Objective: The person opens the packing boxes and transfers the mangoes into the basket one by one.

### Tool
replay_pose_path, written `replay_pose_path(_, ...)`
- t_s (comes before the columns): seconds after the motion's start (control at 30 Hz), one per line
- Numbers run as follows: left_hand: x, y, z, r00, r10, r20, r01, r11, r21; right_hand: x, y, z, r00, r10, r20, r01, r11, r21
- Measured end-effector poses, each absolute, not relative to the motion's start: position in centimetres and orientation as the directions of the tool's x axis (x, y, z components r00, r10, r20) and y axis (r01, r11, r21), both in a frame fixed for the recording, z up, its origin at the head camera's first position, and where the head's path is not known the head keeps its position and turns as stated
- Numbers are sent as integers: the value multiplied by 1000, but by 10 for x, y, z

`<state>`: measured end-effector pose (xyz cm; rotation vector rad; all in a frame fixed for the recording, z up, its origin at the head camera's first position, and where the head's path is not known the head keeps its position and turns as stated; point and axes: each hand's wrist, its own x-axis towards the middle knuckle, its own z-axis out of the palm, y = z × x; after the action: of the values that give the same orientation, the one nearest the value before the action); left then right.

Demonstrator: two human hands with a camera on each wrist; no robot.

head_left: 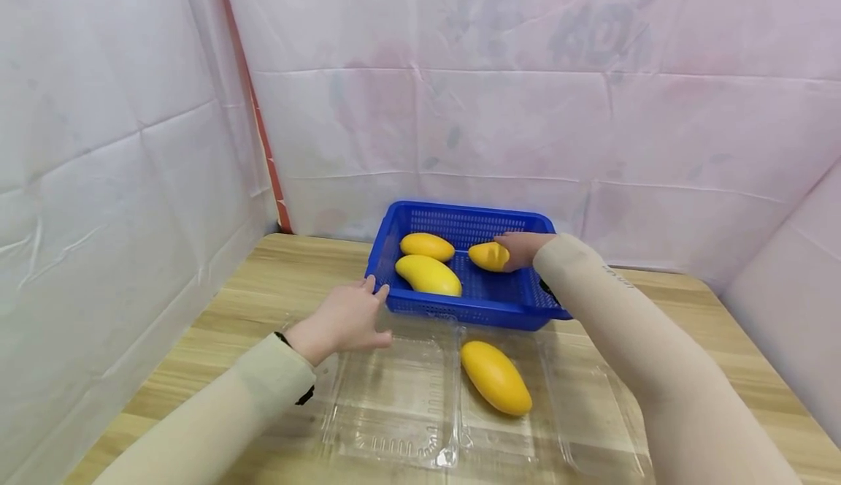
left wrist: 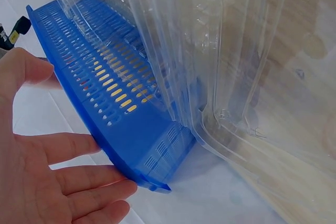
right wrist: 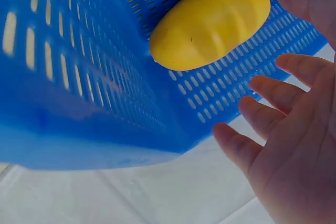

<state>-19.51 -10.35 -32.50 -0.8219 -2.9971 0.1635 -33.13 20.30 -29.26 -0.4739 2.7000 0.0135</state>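
Observation:
Yellow mangoes lie in a blue plastic basket (head_left: 486, 313): a mango (head_left: 427, 247) at the back left, another mango (head_left: 428, 275) in front of it, and a mango (head_left: 488, 256) to the right. My right hand (head_left: 524, 249) reaches in over the right side and partly covers that last mango in the head view. The right wrist view shows this right hand (right wrist: 299, 114) with spread fingers beside a mango (right wrist: 212, 24). My left hand (head_left: 344, 321) is at the basket's front left corner; its fingertips (left wrist: 123, 187) touch the rim in the left wrist view.
Clear plastic containers (head_left: 394, 397) stand on the wooden table (head_left: 289, 269) in front of the basket. A mango (head_left: 496, 377) lies in the middle one. White sheeting (head_left: 420, 127) hangs behind, with more at both sides.

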Motion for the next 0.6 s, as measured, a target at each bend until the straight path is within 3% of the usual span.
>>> replay_pose_path(0.6, -196, -103, -324, -866, 499, -4, 498, 863, -90, -297, 208, -277, -843, -403, -356, -385, 915, -125)
